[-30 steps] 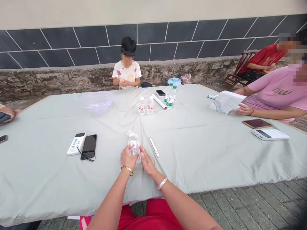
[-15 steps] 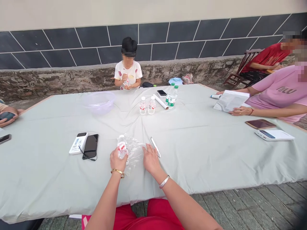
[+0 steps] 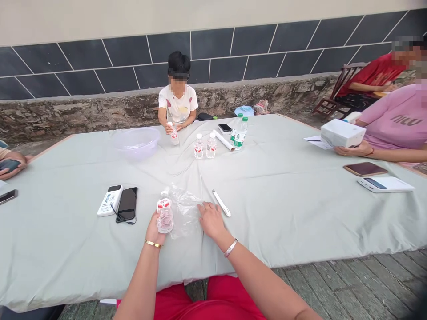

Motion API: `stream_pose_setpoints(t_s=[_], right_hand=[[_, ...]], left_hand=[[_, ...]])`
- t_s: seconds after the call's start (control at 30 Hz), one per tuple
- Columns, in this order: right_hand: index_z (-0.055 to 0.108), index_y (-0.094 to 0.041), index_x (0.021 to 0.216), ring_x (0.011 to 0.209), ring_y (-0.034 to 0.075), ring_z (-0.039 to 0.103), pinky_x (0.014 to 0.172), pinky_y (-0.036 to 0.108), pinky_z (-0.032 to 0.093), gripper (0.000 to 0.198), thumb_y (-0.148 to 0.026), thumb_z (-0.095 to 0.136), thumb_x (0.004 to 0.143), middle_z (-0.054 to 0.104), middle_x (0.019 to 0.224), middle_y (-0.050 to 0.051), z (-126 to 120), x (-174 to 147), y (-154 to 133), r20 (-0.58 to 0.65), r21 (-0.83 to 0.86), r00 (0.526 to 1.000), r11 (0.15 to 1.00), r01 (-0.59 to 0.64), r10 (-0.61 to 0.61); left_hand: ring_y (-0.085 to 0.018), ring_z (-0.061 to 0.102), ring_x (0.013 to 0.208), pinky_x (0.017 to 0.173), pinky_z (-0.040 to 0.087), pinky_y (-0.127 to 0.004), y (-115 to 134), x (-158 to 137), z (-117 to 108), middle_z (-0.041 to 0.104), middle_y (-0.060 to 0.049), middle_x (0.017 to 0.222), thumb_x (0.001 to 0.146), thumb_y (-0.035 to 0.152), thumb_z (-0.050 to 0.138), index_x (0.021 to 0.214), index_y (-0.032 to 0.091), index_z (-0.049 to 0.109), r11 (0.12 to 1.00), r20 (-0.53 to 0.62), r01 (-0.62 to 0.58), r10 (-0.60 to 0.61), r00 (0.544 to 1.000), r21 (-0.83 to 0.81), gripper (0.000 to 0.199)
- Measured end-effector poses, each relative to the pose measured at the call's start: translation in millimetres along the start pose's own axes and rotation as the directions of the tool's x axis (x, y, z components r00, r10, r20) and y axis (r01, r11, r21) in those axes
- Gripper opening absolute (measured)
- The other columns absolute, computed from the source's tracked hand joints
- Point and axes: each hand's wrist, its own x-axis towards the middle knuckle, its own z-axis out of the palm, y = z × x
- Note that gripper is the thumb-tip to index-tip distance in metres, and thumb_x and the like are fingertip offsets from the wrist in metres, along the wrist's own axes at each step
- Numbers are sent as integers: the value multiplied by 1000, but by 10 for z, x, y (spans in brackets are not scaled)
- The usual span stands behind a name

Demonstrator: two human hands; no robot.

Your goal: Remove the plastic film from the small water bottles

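Left hand (image 3: 155,229) curled around small water bottle (image 3: 165,215), closed to bottle width, fingers mostly hidden behind it. Bottle near-upright, white cap up, red-and-white label facing the wearer, over the near part of the cloth-covered bench (image 3: 283,213); can't tell if its base touches. Right hand (image 3: 211,220) palm down, fingers loosely bent and close together, fingertips at right edge of clear plastic film (image 3: 185,209); can't tell if it pinches the film or only presses on it. Film lies crumpled between the two hands, just beside the bottle. White pen (image 3: 221,203) just right of the right hand. Left of the bottle, white power bank (image 3: 110,200) and black phone (image 3: 127,204) side by side, a strap across the phone. Farther back, two more small bottles (image 3: 199,146) stand upright, near paper roll (image 3: 224,140) and two green-capped bottles (image 3: 239,133). Clear purple basin (image 3: 136,142) back left. Across the bench, person in white shirt (image 3: 182,109) has one hand on another small bottle (image 3: 174,134). At right, person in pink shirt (image 3: 396,120) holds white box (image 3: 343,132).
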Motion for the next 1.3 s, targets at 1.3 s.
stream_pose_setpoints(t_s=[1.3], right_hand=[[60, -21, 105, 102, 24, 54, 87, 38, 44, 64, -40, 81, 48, 59, 107, 6, -293, 168, -288, 9, 875, 992, 481, 52, -124]], left_hand=[[-15, 56, 52, 55, 47, -30, -181, 127, 74, 62, -2, 67, 72, 39, 51, 76, 17, 63, 712, -87, -168, 307, 948, 682, 25]])
